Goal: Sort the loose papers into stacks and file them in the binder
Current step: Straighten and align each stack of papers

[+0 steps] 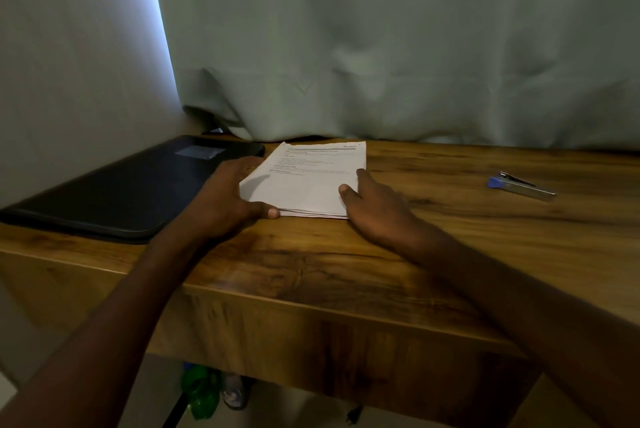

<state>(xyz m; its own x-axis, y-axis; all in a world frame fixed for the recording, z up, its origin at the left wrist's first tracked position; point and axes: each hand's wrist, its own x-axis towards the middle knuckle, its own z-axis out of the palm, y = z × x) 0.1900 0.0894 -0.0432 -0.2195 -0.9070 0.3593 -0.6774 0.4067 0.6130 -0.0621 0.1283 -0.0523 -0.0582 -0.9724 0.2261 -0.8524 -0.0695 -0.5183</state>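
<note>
**Both hands square a paper stack beside the closed binder**

The left hand (227, 199) cups the left edge of the stack of papers (308, 181): its fingers lie along that side, and the thumb hooks round the near left corner, a half-closed grip on the sheets. The right hand (372, 209) lies flatter at the stack's right edge, fingers nearly straight against the side and the thumb resting on the top sheet. The stack lies flat on the wooden table (450, 254).

The top sheet carries printed lines and bold headings, too blurred to read.

Just left of the stack lies the black binder (131, 192), closed, with a pale label on its cover. Well to the right of the stack is a blue-and-metal stapler (521, 184). Behind the stack hangs a pale curtain (381, 46), its hem reaching the table.
</note>
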